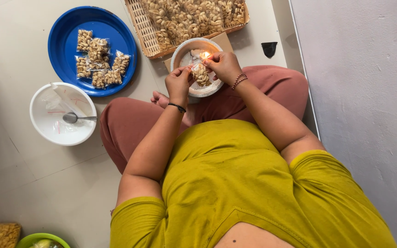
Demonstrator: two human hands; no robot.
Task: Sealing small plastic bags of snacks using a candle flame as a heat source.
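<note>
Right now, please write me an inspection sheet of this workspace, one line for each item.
Surface: pale tiled floor; the person sits cross-legged on it.
Job's things: small clear packet of snacks held over a small flame above a white bowl.
Clutter: blue plate with sealed packets; woven tray of packets; white basin with a spoon; green bowl at the bottom edge; small black item.
Hands: left hand and right hand both grip the packet.
Cables: nothing seen.
Surroundings: grey wall on the right.
</note>
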